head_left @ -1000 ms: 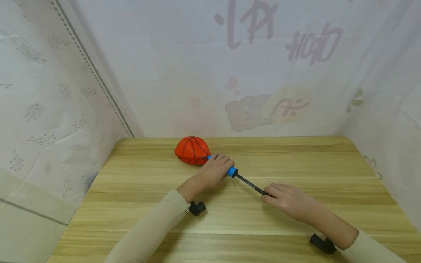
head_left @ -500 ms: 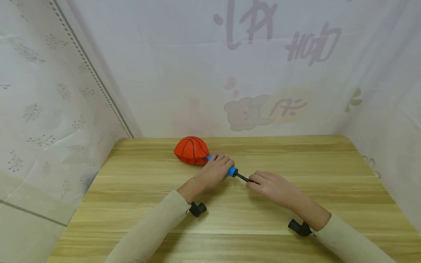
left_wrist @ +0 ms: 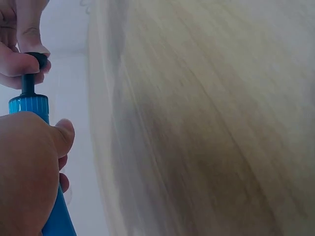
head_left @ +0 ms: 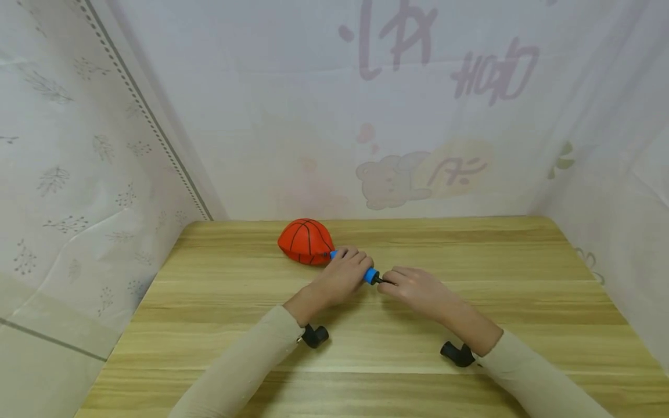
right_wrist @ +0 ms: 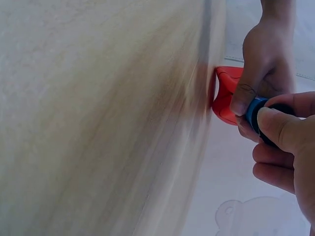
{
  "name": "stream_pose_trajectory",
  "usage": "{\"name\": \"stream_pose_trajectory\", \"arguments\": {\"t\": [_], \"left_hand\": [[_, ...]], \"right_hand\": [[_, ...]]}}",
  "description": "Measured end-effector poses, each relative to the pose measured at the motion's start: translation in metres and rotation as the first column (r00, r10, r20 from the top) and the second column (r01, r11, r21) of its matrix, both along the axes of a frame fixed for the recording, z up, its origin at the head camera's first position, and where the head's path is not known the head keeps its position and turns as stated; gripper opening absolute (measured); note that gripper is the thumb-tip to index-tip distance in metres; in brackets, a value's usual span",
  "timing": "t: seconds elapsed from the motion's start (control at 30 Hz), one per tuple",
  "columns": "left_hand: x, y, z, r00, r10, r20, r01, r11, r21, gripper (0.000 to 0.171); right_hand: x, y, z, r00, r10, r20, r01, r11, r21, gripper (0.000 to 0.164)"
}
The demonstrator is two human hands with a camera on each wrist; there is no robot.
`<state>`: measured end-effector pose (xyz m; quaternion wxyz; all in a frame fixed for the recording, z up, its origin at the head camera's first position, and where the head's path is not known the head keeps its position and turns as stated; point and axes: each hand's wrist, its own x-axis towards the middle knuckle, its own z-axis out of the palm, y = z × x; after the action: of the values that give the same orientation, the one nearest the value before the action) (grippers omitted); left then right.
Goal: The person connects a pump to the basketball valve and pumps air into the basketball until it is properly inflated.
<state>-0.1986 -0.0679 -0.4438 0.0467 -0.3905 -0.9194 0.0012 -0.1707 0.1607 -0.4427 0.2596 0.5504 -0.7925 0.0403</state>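
A red ball with black basketball lines, partly caved in, lies toward the back of the table. The blue hand pump points at it, its front end right at the ball's edge. My left hand grips the pump's blue barrel, covering most of it. With thumb and fingers, my right hand holds the black handle at the pump's rear. Only a short length of black rod shows between handle and barrel. In the right wrist view the red ball appears beyond the left hand.
The wood-grain table ends at a pale printed cloth hanging behind it, with more cloth at both sides. A black wrist camera mount hangs under the left wrist and another black mount under the right.
My right hand has moved left and up toward my left hand, sliding the black rod into the blue barrel. The left hand and the ball have stayed nearly in place.
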Motion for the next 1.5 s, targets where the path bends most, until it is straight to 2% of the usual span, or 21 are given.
{"name": "stream_pose_trajectory", "arguments": {"t": [0.03, 0.2, 0.27, 0.57, 0.87, 1.07, 1.33, 1.37, 1.5], "left_hand": [[0.000, 0.000, 0.001, 1.000, 0.001, 0.004, -0.001, 1.000, 0.000, 0.012], [-0.003, -0.003, 0.004, 1.000, -0.010, 0.011, 0.010, 1.000, 0.008, 0.012], [-0.004, -0.005, 0.004, 1.000, -0.017, 0.013, 0.017, 1.000, 0.015, 0.013], [-0.007, -0.011, 0.005, 0.999, -0.018, 0.039, 0.016, 0.999, 0.047, 0.016], [-0.009, -0.015, 0.003, 0.999, -0.014, 0.052, 0.010, 0.998, 0.065, 0.017], [-0.007, -0.013, 0.004, 0.999, -0.011, 0.047, 0.008, 0.998, 0.061, 0.015], [-0.004, -0.008, 0.008, 1.000, -0.001, 0.025, 0.000, 0.999, 0.036, 0.018], [-0.004, -0.007, 0.008, 1.000, 0.000, 0.025, -0.001, 0.999, 0.036, 0.018], [-0.004, -0.008, 0.009, 1.000, 0.001, 0.015, -0.001, 0.999, 0.053, 0.016]], "right_hand": [[0.000, 0.000, 0.000, 1.000, -0.002, -0.004, 0.002, 1.000, -0.004, 0.005], [0.005, 0.004, -0.001, 1.000, -0.002, -0.005, 0.002, 0.999, -0.033, 0.047], [0.010, 0.009, -0.001, 1.000, 0.006, 0.005, -0.006, 0.999, -0.043, 0.052], [0.036, 0.035, 0.006, 0.999, 0.005, 0.038, -0.003, 0.999, -0.053, 0.052], [0.052, 0.048, 0.007, 0.999, 0.025, 0.029, -0.023, 0.997, -0.080, 0.050], [0.051, 0.046, 0.007, 0.999, 0.022, 0.047, -0.017, 0.995, -0.097, 0.050], [0.035, 0.035, 0.009, 0.996, 0.018, 0.084, -0.011, 0.996, -0.083, 0.053], [0.033, 0.033, 0.008, 0.995, 0.012, 0.094, -0.005, 0.997, -0.074, 0.051], [0.022, 0.023, 0.007, 0.992, -0.022, 0.125, 0.028, 0.999, -0.042, 0.010]]}}
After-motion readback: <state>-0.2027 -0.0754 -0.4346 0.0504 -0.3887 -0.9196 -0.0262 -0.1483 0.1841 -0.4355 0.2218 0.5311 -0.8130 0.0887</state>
